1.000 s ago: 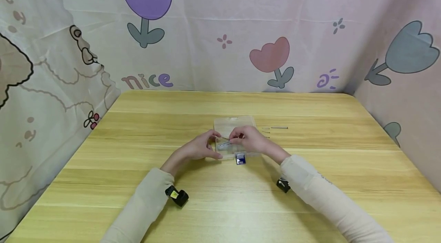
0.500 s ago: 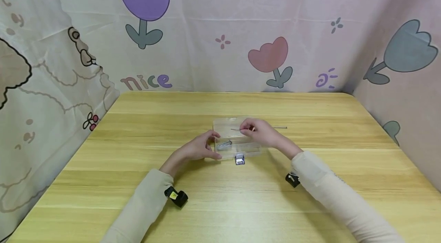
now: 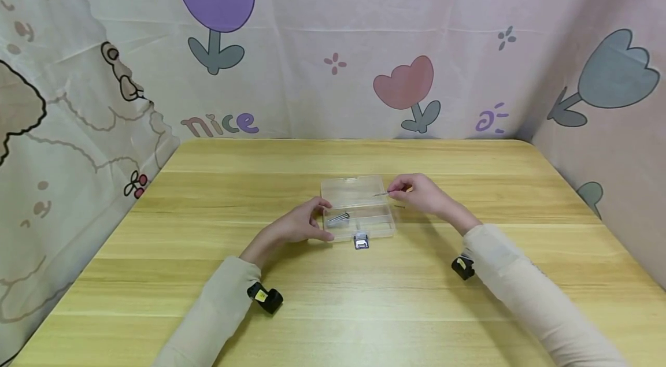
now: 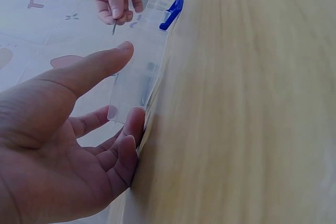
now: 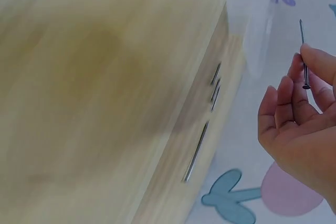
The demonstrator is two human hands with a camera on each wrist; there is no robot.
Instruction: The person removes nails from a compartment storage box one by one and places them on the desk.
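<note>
A clear plastic box (image 3: 376,229) lies on the table with its lid (image 3: 351,188) folded back. Several nails (image 3: 339,217) are grouped in its left compartment, and a blue latch (image 4: 172,13) hangs at the front. My left hand (image 3: 299,222) holds the box's left end, thumb at the front corner and fingers toward the rear. Just right of the lid, my right hand (image 3: 424,193) pinches a nail (image 5: 303,40) between thumb and fingers, its point toward the box. In the right wrist view, short nails (image 5: 216,73) and a longer nail (image 5: 196,151) lie on the table.
The wooden table (image 3: 312,315) reaches back to a patterned cloth (image 3: 312,84) hanging behind it, with more cloth at both sides. A black wrist camera (image 3: 266,299) sits on the left sleeve, another black camera (image 3: 463,267) on the right.
My right hand has moved right from over the box's compartments, past the lid, keeping hold of a nail. My left hand has stayed at the box's left end.
</note>
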